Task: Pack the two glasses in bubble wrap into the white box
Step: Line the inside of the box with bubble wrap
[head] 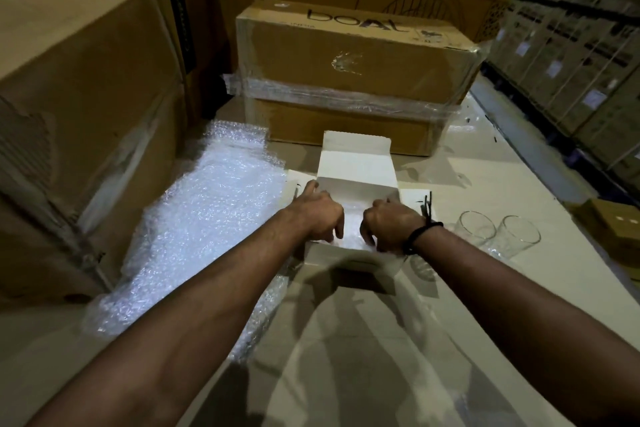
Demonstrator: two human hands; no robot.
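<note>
**Lining the box before the glasses go in**

A large sheet of bubble wrap [207, 215] is spread at the left, beside the white box [356, 170], which stands open with its lid flap raised. The left hand [320, 215] and right hand [391, 224] are lowered into the box, fingers curled downward onto a bubble-wrap lining [351, 237]; whether it is pinched or only pressed cannot be told. The lining is best pushed flat into the corners. The two glasses [498, 234] stand unwrapped, just right of the box.
</note>
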